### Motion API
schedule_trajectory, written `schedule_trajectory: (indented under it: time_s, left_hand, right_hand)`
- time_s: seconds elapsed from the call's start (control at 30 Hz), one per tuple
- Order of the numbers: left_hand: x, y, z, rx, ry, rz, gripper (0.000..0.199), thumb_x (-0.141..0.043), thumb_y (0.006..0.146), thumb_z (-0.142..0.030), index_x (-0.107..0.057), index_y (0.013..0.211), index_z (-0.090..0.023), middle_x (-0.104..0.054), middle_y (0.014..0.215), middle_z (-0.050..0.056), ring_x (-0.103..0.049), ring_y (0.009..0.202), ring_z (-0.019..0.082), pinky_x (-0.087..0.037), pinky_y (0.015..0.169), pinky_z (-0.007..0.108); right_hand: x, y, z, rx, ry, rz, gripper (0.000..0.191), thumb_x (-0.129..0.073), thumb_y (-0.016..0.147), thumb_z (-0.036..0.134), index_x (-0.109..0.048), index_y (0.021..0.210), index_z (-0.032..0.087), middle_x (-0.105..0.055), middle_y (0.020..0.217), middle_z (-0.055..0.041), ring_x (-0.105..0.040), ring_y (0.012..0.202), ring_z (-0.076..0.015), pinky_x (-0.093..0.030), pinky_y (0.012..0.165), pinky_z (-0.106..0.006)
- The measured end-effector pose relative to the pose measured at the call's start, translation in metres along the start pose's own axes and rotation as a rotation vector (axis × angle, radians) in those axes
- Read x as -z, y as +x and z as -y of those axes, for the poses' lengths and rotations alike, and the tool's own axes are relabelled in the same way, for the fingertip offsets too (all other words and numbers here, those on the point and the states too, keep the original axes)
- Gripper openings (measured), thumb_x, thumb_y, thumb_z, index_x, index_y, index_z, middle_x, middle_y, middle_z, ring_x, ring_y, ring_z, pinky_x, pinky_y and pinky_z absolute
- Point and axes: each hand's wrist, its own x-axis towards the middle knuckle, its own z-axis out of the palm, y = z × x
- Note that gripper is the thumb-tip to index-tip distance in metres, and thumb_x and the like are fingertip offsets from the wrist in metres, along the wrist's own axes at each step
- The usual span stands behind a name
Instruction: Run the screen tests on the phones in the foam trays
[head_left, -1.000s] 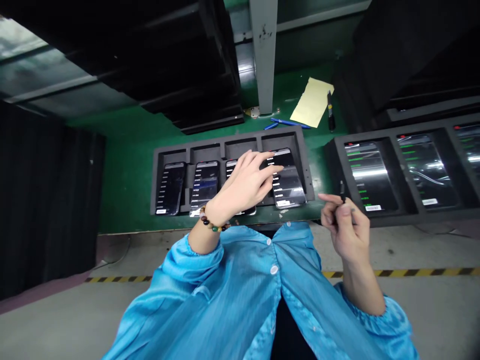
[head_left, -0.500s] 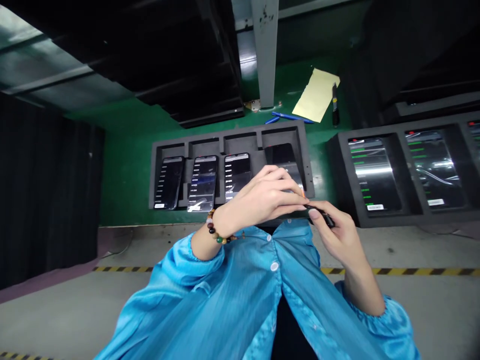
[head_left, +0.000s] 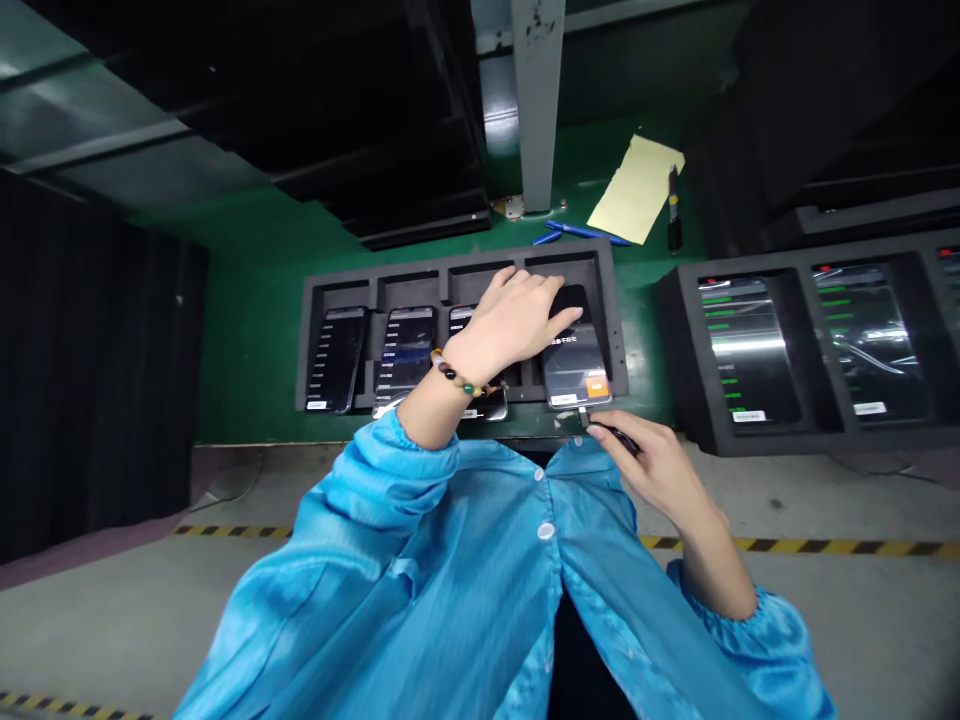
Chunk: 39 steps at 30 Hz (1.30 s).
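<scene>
My left hand (head_left: 517, 315), wearing a bead bracelet, reaches over the right half of a black foam tray (head_left: 621, 340). Its fingers are stretched out and its thumb lies apart over the upper screen of the rightmost phone (head_left: 576, 365); whether it grips the phone I cannot tell. That phone shows white text and an orange button. Below its bottom edge, my right hand (head_left: 656, 465) pinches a black cable plug (head_left: 624, 440) with a pale metal tip. The tip meets the phone's bottom edge; how far in it sits is unclear. My forearm partly covers the third phone (head_left: 491, 405).
Two more phones (head_left: 337, 360) (head_left: 406, 355) lie at the tray's left. A second foam tray (head_left: 690, 370) with phones showing green lines stands at right. Behind are blue pens (head_left: 585, 233), yellow paper (head_left: 634, 190) and a black-and-yellow pen (head_left: 673, 210). A grey post (head_left: 537, 110) rises behind the tray.
My left hand has moved up and left, off the phone's lower end, uncovering its screen and orange button. My right hand has shifted slightly left and down with the plug, now at the phone's bottom edge.
</scene>
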Motion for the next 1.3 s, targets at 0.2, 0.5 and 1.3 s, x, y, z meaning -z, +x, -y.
schedule_trajectory:
  time_s: [0.2,0.5,1.3]
  left_hand:
    - [-0.002,0.004,0.003,0.015,-0.046,-0.018,0.057,-0.041,0.117,-0.049,-0.061,0.154,-0.011,-0.073,0.146,0.018,-0.066,0.139,0.032,-0.033,0.131,0.052]
    - [-0.002,0.001,0.0,0.022,-0.071,-0.029,0.058,-0.04,0.118,-0.05,-0.062,0.154,-0.01,-0.075,0.143,0.018,-0.068,0.137,0.032,-0.032,0.13,0.051]
    - [0.009,-0.041,-0.003,-0.01,-0.322,-0.325,0.043,-0.045,0.117,-0.046,-0.065,0.147,-0.024,-0.066,0.159,0.011,-0.056,0.153,0.026,-0.026,0.139,0.053]
  right_hand:
    - [0.001,0.0,0.0,-0.019,0.013,0.021,0.029,-0.061,0.111,0.043,-0.081,0.118,0.023,-0.084,0.117,-0.0077,-0.082,0.105,-0.0245,-0.066,0.099,-0.035]
    - [-0.001,0.002,0.0,-0.05,0.02,0.018,0.028,-0.061,0.111,0.042,-0.08,0.12,0.024,-0.083,0.122,-0.0059,-0.081,0.11,-0.0236,-0.063,0.104,-0.034]
    - [-0.07,-0.023,-0.024,-0.159,0.35,-0.739,0.041,-0.049,0.114,0.053,-0.071,0.124,0.02,-0.065,0.082,-0.0016,-0.058,0.058,-0.0129,-0.046,0.053,-0.025]
